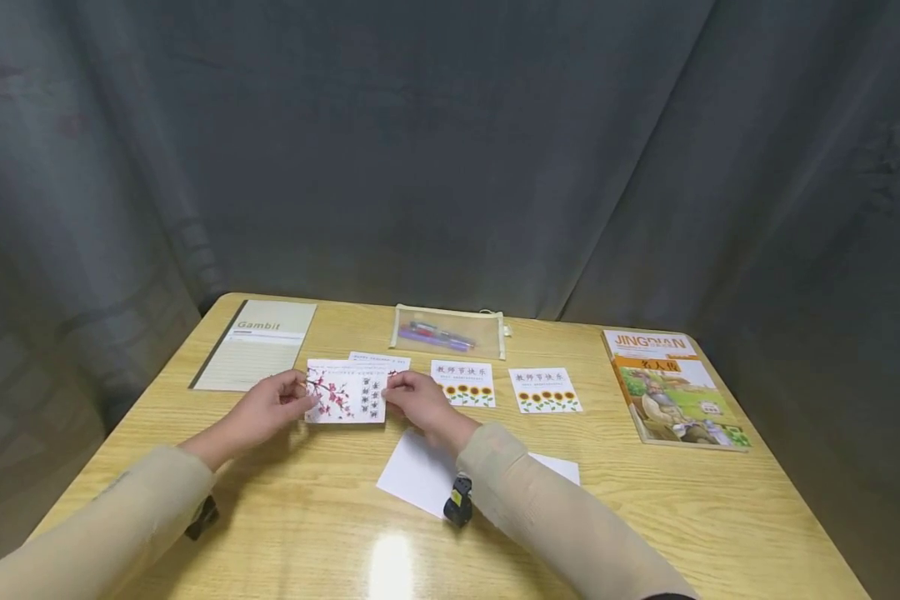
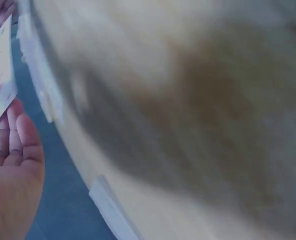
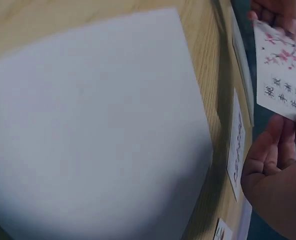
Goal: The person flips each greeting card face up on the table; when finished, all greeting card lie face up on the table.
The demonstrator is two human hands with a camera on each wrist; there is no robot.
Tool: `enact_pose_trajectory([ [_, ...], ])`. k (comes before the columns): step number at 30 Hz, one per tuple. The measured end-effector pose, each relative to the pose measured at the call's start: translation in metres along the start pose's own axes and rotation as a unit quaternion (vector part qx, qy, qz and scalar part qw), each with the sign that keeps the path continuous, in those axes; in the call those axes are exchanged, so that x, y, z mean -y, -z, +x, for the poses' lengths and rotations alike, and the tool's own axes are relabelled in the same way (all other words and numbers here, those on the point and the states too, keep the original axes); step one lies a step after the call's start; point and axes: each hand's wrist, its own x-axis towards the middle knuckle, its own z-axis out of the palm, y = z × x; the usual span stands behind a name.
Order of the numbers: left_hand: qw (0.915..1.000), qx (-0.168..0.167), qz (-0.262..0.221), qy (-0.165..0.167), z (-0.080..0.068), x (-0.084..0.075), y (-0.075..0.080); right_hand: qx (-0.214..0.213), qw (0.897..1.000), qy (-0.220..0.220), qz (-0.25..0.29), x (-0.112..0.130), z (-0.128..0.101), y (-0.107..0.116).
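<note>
Between my two hands a white card (image 1: 356, 396) with pink plum blossoms and dark Chinese characters is held above the table. My left hand (image 1: 273, 402) pinches its left edge, while my right hand (image 1: 422, 402) pinches the right edge. In the right wrist view the card (image 3: 283, 75) is clear of the tabletop, with the right hand (image 3: 278, 170) at its lower corner. Behind it, another card (image 1: 390, 361) with printed text is partly hidden. Two sunflower cards, a nearer one (image 1: 465, 382) and a farther one (image 1: 546, 390), lie to the right.
White paper sheets (image 1: 412, 475) lie under my right forearm. A Gambit notebook (image 1: 262, 342) is at the back left, a zip pouch with pens (image 1: 453, 321) at the back middle, and an illustrated book (image 1: 675, 392) at the right. A dark curtain (image 1: 435, 150) hangs behind the table.
</note>
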Motion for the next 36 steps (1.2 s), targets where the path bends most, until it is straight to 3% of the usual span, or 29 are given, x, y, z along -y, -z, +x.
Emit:
enact_pose_trajectory([
  [3, 0.9998, -0.002, -0.017, 0.005, 0.005, -0.006, 0.008, 0.020, 0.998, 0.030, -0.045, 0.002, -0.003, -0.002],
  [7, 0.9958, 0.023, 0.078, -0.042, 0.012, -0.018, 0.016, 0.040, 0.990, 0.059, -0.121, 0.004, -0.007, -0.005],
  [11, 0.9857, 0.082, 0.128, -0.074, 0.016, -0.027, 0.018, 0.049, 0.988, 0.063, -0.135, 0.005, -0.008, -0.007],
  [16, 0.9808, 0.126, 0.135, -0.063, 0.017, -0.033, 0.015, 0.048, 0.988, 0.065, -0.134, 0.007, -0.009, -0.008],
  [23, 0.9825, 0.136, 0.121, -0.040, 0.013, -0.029, 0.012, 0.054, 0.989, 0.063, -0.124, 0.010, -0.009, -0.007],
  [26, 0.9895, 0.116, 0.082, -0.028, 0.013, -0.025, 0.014, 0.035, 0.995, 0.047, -0.087, 0.011, -0.009, -0.005],
  [29, 0.9971, 0.073, -0.021, 0.003, 0.013, -0.023, 0.016, 0.019, 0.999, 0.029, -0.011, 0.007, -0.009, -0.005],
  [31, 0.9936, 0.044, -0.102, 0.021, 0.013, -0.023, 0.017, 0.023, 0.998, 0.019, 0.055, 0.004, -0.009, -0.008],
  [33, 0.9845, 0.028, -0.169, 0.037, 0.013, -0.024, 0.017, 0.029, 0.993, 0.016, 0.115, 0.001, -0.010, -0.012],
  [36, 0.9761, 0.021, -0.211, 0.050, 0.015, -0.026, 0.012, 0.028, 0.980, 0.016, 0.195, 0.001, -0.012, -0.020],
])
